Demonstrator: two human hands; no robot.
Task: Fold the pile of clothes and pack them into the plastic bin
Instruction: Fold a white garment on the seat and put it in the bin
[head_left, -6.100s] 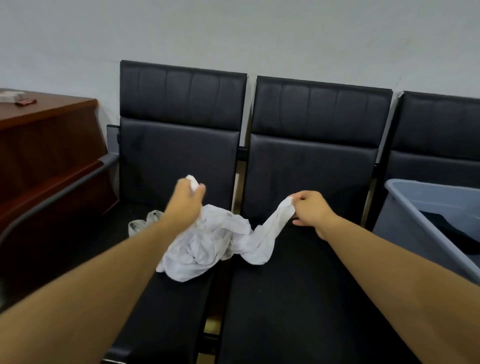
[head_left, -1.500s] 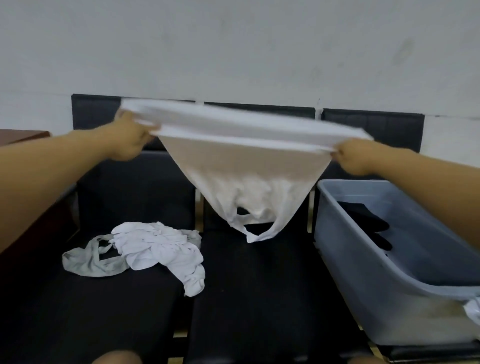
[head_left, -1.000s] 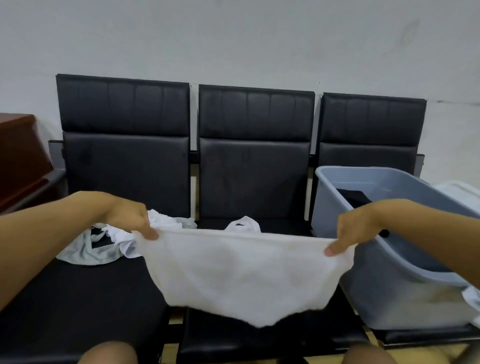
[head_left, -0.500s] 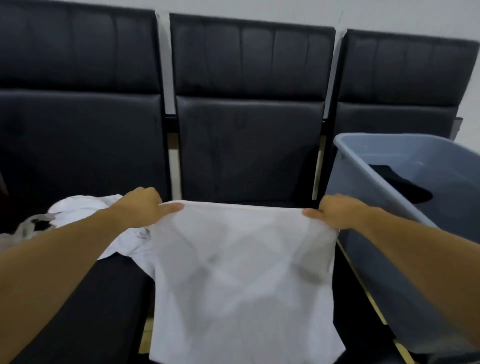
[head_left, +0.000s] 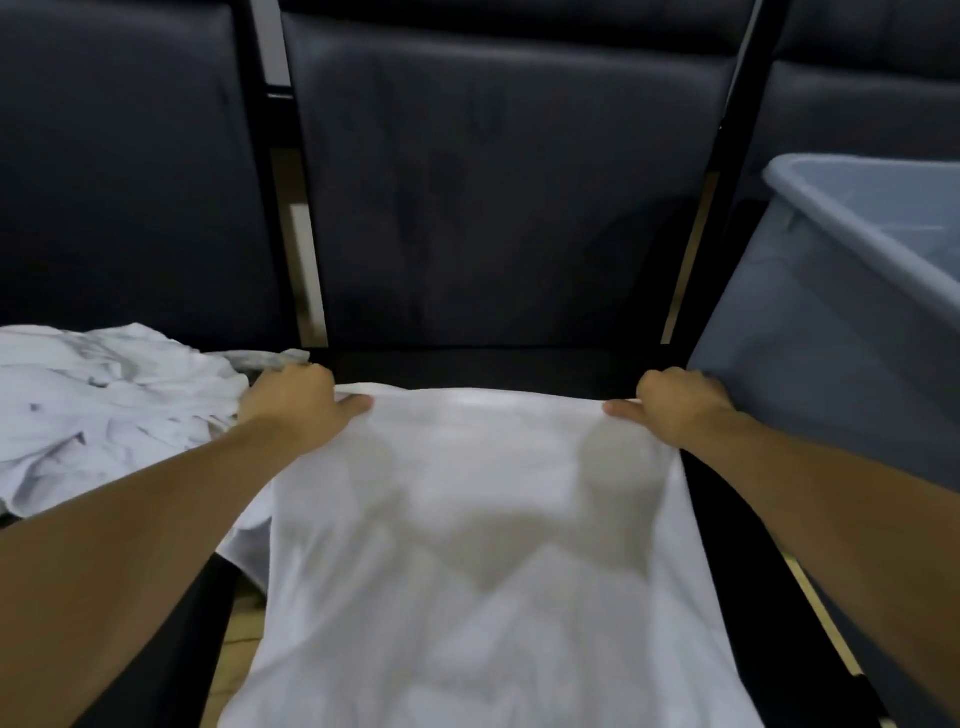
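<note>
A white shirt (head_left: 488, 561) lies spread over the middle black seat, its near part hanging off the front edge. My left hand (head_left: 296, 402) pinches its far left corner and my right hand (head_left: 675, 402) pinches its far right corner, both low against the seat. A pile of crumpled white clothes (head_left: 98, 395) lies on the left seat, right beside my left hand. The grey plastic bin (head_left: 852, 312) stands on the right seat, next to my right hand; its inside is mostly out of view.
Three black padded chairs stand in a row, with the middle backrest (head_left: 498, 197) straight ahead. Gaps with metal frame bars separate the seats. A wooden floor (head_left: 239, 639) shows between the left and middle seats.
I have lowered the stretched shirt from in the air onto the middle seat. My head has moved closer and tilted down, and both hands have kept hold of the shirt's far corners.
</note>
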